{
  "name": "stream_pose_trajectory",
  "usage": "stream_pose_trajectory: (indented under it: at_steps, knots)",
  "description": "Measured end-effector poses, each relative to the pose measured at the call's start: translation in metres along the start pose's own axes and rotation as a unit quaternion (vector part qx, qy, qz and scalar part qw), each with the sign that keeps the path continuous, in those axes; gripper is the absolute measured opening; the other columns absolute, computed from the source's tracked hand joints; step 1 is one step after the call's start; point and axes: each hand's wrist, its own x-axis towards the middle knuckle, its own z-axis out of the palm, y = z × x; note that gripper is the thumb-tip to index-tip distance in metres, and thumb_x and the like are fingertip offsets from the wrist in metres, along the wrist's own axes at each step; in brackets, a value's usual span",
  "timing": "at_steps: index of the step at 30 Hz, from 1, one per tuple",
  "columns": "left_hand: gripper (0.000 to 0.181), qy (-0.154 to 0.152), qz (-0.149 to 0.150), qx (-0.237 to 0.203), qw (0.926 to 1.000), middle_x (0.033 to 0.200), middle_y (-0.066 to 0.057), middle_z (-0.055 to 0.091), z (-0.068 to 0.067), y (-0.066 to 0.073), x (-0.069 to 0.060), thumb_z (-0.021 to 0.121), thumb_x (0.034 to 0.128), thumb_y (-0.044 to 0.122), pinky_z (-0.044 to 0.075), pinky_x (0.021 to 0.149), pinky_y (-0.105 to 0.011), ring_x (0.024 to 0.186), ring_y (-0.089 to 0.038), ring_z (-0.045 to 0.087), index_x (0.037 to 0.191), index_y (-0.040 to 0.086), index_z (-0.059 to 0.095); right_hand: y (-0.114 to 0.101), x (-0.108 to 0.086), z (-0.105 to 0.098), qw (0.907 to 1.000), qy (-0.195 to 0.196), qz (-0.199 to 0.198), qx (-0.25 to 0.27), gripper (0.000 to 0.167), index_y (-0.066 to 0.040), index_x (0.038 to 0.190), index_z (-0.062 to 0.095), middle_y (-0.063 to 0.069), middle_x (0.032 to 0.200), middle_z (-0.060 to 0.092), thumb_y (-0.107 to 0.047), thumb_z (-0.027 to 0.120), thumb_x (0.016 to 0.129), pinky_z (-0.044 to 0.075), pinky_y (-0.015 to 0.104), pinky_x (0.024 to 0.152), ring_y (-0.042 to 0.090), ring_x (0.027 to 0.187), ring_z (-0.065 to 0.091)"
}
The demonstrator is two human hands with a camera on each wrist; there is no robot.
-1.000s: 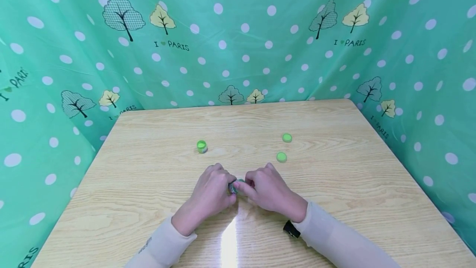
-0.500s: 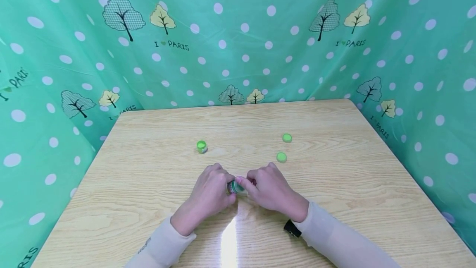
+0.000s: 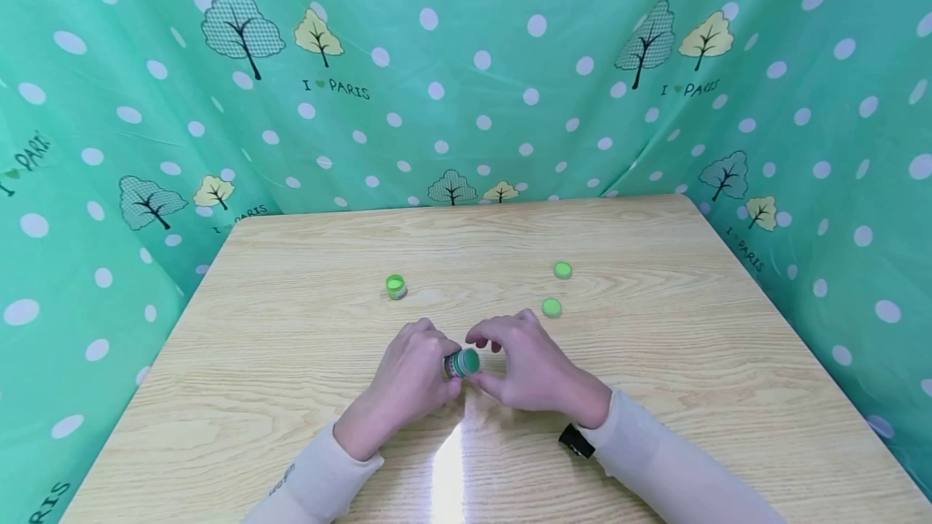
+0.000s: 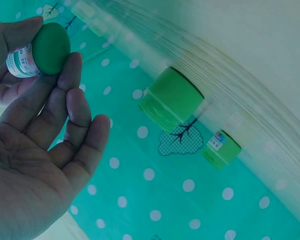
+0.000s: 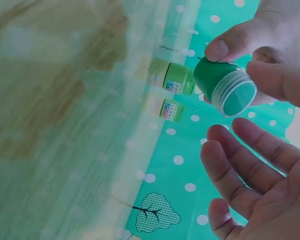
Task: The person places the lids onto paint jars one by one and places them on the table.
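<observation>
The left hand (image 3: 415,366) has the green jar (image 3: 463,363) pinched between thumb and fingers; in the left wrist view we see its other fingers loosely bent and clear of the jar. The right hand (image 3: 531,366) is open just beside it, fingers parted and lightly bent, with hold of nothing that we can see. Its thumb comes so close to the jar's rim that we cannot tell whether they touch.

The jar sits between the two hands and seems to be held off the table (image 3: 328,257). We take the grip round its side as a way to keep it steady while leaving the far end free to the other hand. That round, clear-rimmed end points towards the right palm and a little upward; whether it is a lid or a mouth we cannot tell. The jar is squat, so its long axis is barely longer than its width; the line through its ends runs crosswise, from left hand to right.

Beyond the left hand stands a small green pot (image 3: 396,288), upright. Past the right hand lie the nearer disc (image 3: 551,308) and, behind it, the farther disc (image 3: 562,270), both pale green, presumably set there to be out of the fingers' way. Behind the table hangs a dotted curtain (image 3: 408,128).
</observation>
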Motion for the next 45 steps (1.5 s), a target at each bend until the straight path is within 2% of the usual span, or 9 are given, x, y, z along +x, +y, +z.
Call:
stream_pose_trajectory:
  at_steps: [13, 22, 26, 38, 45]
  knots:
    - [0.021, -0.006, -0.004, -0.001, 1.0000, 0.075, 0.009, 0.072, -0.001, 0.007, 0.003, 0.089, 0.0644, 0.013, 0.043, 0.071, -0.029, 0.071, -0.010, 0.046, 0.070, 0.022, 0.070, 0.003, -0.002, -0.002, 1.0000, -0.007, 0.003, -0.003, 0.038, -0.016, 0.106, 0.074, -0.009, 0.095, 0.074, -0.013, 0.091, 0.073, 0.038, 0.032, 0.081, 0.010, 0.080, 0.064]
    - [0.028, -0.005, 0.003, -0.009, 0.9999, 0.064, 0.014, 0.063, -0.001, 0.004, 0.000, 0.087, 0.0635, 0.012, 0.040, 0.070, -0.029, 0.068, -0.011, 0.042, 0.063, 0.024, 0.061, -0.001, -0.004, 0.002, 0.9998, -0.012, 0.018, -0.006, 0.030, -0.015, 0.103, 0.076, -0.010, 0.089, 0.073, -0.017, 0.089, 0.076, 0.038, 0.032, 0.080, 0.010, 0.079, 0.064]
    - [0.027, -0.007, 0.003, -0.008, 0.9999, 0.063, 0.015, 0.061, -0.002, 0.003, -0.002, 0.087, 0.0632, 0.012, 0.039, 0.069, -0.028, 0.067, -0.011, 0.041, 0.065, 0.024, 0.063, -0.004, -0.005, 0.005, 0.9998, -0.003, 0.016, -0.011, 0.030, -0.013, 0.102, 0.076, -0.009, 0.086, 0.073, -0.019, 0.090, 0.076, 0.038, 0.032, 0.080, 0.008, 0.078, 0.064]
    - [0.027, 0.002, 0.004, -0.018, 0.9998, 0.064, 0.015, 0.065, 0.001, 0.001, -0.005, 0.087, 0.0637, 0.011, 0.040, 0.068, -0.027, 0.067, -0.010, 0.043, 0.063, 0.026, 0.064, -0.006, -0.007, 0.009, 0.9993, -0.003, 0.036, -0.010, 0.026, -0.013, 0.098, 0.076, -0.006, 0.081, 0.072, -0.025, 0.088, 0.078, 0.038, 0.033, 0.079, 0.007, 0.073, 0.062]
    - [0.022, 0.003, 0.001, -0.019, 0.9998, 0.066, 0.014, 0.067, 0.002, 0.001, -0.005, 0.088, 0.0633, 0.013, 0.041, 0.069, -0.027, 0.068, -0.010, 0.044, 0.066, 0.023, 0.069, -0.004, -0.007, 0.010, 0.9993, 0.007, 0.036, -0.010, 0.021, -0.015, 0.092, 0.076, -0.009, 0.077, 0.070, -0.027, 0.088, 0.079, 0.038, 0.033, 0.075, 0.005, 0.069, 0.060]
